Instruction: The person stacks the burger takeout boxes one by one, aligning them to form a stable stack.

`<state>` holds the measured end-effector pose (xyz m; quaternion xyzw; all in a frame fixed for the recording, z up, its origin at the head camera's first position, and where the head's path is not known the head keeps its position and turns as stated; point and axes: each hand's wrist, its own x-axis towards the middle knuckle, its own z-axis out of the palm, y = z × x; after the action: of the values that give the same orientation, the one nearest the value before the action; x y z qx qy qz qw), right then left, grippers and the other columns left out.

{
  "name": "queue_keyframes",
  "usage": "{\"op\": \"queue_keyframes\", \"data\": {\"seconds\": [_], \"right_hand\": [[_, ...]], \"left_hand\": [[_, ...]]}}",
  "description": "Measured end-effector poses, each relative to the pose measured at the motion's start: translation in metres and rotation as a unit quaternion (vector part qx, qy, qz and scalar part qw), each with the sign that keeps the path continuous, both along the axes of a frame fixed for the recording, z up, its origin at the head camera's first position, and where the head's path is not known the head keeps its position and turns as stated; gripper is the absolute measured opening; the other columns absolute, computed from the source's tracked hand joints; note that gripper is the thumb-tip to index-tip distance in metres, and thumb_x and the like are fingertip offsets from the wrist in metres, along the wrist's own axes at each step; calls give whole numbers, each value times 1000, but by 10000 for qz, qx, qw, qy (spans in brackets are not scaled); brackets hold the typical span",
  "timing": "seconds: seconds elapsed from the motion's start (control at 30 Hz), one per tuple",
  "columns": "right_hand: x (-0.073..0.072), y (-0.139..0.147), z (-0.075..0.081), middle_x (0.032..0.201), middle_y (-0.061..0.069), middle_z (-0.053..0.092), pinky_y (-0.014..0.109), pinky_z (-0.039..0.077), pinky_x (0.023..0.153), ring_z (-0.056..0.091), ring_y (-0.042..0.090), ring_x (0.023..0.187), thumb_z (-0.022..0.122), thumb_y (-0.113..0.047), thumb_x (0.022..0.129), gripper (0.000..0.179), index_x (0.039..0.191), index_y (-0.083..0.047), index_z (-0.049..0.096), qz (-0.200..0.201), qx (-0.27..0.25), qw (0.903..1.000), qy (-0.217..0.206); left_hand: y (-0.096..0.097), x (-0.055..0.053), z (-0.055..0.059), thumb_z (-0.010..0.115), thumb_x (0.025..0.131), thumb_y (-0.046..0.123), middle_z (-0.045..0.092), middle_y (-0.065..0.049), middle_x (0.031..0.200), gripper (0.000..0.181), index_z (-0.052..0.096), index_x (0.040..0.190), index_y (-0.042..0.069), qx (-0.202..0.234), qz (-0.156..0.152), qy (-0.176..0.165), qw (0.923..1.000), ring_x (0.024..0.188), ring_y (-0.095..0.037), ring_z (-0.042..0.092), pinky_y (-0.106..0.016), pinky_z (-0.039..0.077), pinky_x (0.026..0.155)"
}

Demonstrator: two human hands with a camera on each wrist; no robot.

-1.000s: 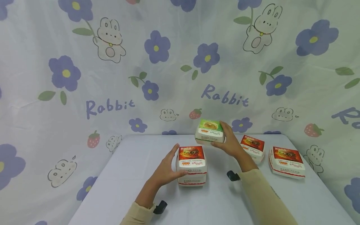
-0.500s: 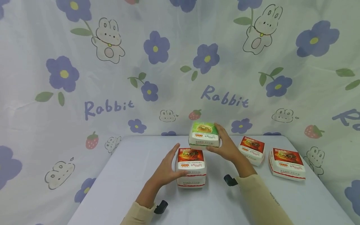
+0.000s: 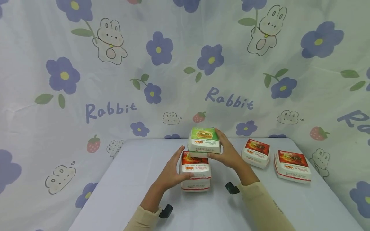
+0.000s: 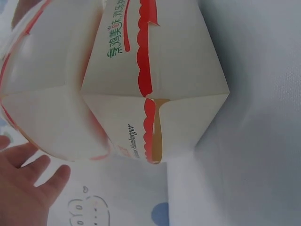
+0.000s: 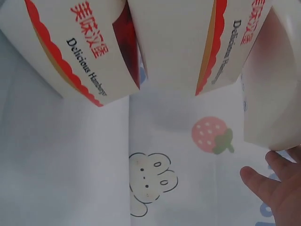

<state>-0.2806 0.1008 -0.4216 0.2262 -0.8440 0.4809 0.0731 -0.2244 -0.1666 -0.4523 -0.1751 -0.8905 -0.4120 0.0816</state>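
In the head view my right hand [image 3: 226, 154] grips a green-topped burger box [image 3: 203, 142] from its right side, thumb low on the front. It hovers over a stack of two boxes and hides the back of the top one; contact between them cannot be told. My left hand [image 3: 170, 170] holds the upper red-topped burger box [image 3: 196, 168], thumb across the front and fingers along its left side. Under that box sits the lower burger box [image 4: 183, 70], on the table. In the right wrist view the fingertips [image 5: 254, 179] lie near the base of the green-topped box [image 5: 273, 108].
Two more red-topped burger boxes, a nearer one [image 3: 292, 166] and one further back [image 3: 255, 154], stand at the right of the white table [image 3: 138, 166]. Behind the table hangs a curtain [image 3: 173, 80] printed with rabbits and flowers. Small black wrist devices show at both sleeves.
My right hand has carried the green-topped burger box left and slightly down, from beside the stack to over it. My left hand has kept its hold on the upper red-topped box.
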Motion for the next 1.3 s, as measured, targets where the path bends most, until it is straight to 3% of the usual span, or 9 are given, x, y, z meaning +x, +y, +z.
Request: {"op": "queue_keyframes", "data": {"seconds": [0.5, 0.8, 1.1, 1.3], "right_hand": [[18, -12, 11, 162, 0, 13, 65, 26, 106, 24, 32, 143, 83, -43, 72, 111, 157, -27, 13, 62, 152, 9998, 138], [29, -19, 8, 162, 0, 13, 63, 23, 108, 16, 27, 146, 82, -43, 74, 111, 158, -25, 11, 171, 155, 9994, 258], [35, -21, 6, 161, -6, 11, 60, 22, 110, 12, 23, 147, 81, -44, 74, 111, 158, -25, 12, 140, 245, 9988, 407], [38, -22, 5, 162, -2, 10, 61, 23, 109, 12, 23, 147, 82, -45, 73, 106, 156, -26, 19, 209, 235, 9984, 463]], "left_hand": [[-2, -2, 6, 76, 71, 64, 21, 8, 158, 117, 8, 157, 27, 175, -183, 304, 9992, 145, -17, 19, -60, 26, 108], [-2, 3, 4, 79, 72, 56, 20, 5, 159, 118, 1, 157, 30, 480, -329, 342, 9977, 144, -21, 20, -63, 26, 106], [-2, 5, 3, 75, 78, 55, 25, 8, 157, 111, 1, 157, 31, 382, -318, 472, 9976, 141, -19, 28, -59, 31, 105], [-5, 7, 5, 64, 89, 51, 19, 4, 160, 95, 4, 158, 27, 183, -265, 660, 9973, 144, -20, 22, -57, 25, 110]]}}
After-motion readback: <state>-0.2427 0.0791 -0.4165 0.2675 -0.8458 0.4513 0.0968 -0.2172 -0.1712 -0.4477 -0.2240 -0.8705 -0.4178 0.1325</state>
